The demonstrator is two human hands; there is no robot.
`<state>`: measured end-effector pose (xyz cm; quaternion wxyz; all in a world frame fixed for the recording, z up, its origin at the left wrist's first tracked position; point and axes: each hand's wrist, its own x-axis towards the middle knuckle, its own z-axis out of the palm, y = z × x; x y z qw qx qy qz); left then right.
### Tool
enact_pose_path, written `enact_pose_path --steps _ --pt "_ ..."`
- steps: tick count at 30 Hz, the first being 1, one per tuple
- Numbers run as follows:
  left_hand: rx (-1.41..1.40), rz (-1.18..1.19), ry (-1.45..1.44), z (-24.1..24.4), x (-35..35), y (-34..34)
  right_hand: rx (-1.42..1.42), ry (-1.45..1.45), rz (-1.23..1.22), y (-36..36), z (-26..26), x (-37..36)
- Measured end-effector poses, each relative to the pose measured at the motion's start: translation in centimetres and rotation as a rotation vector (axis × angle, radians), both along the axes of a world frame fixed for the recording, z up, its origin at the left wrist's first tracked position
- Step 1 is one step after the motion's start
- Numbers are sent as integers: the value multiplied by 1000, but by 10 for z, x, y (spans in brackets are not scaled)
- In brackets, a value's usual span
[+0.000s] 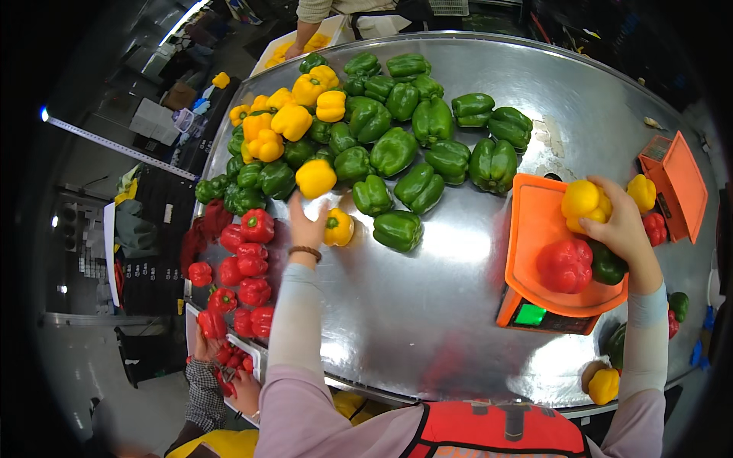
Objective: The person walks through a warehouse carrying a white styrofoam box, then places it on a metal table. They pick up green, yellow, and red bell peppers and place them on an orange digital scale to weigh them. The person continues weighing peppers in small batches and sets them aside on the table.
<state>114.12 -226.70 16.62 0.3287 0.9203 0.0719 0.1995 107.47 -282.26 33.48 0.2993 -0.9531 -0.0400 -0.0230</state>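
My left hand [307,224] has its fingers apart, just below a yellow bell pepper [316,178]; whether the fingertips touch it is hard to tell. Beside the thumb rests another yellow bell pepper [339,227]. On the right, my right hand [617,220] grips a yellow bell pepper [581,200] over the orange pan of a digital scale [524,229]. A red bell pepper [565,266] and a dark green bell pepper [608,263], partly hidden by my wrist, are in the pan. The scale's display glows green.
Green peppers [395,151], yellow peppers [291,121] and red peppers [255,292] lie grouped on the steel table [378,309]. A second orange scale [681,186] stands far right. Co-workers' hands reach into crates at the left, one holding a red pepper [212,324], and at the back.
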Motion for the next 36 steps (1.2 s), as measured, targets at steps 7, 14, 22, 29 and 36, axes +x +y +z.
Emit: enact_pose_path --steps 7,14,22,29,36 --pt "337 243 -279 60 93 62 641 60 -12 64 34 -68" --pt "502 259 138 64 160 101 342 193 463 157 -38 -101" --pt "440 310 -122 46 163 128 30 78 380 192 -98 -106" --pt "-948 -116 -80 79 101 31 -3 68 286 197 -119 -99" --pt "-846 -1037 160 117 32 -211 44 98 296 194 -116 -101"
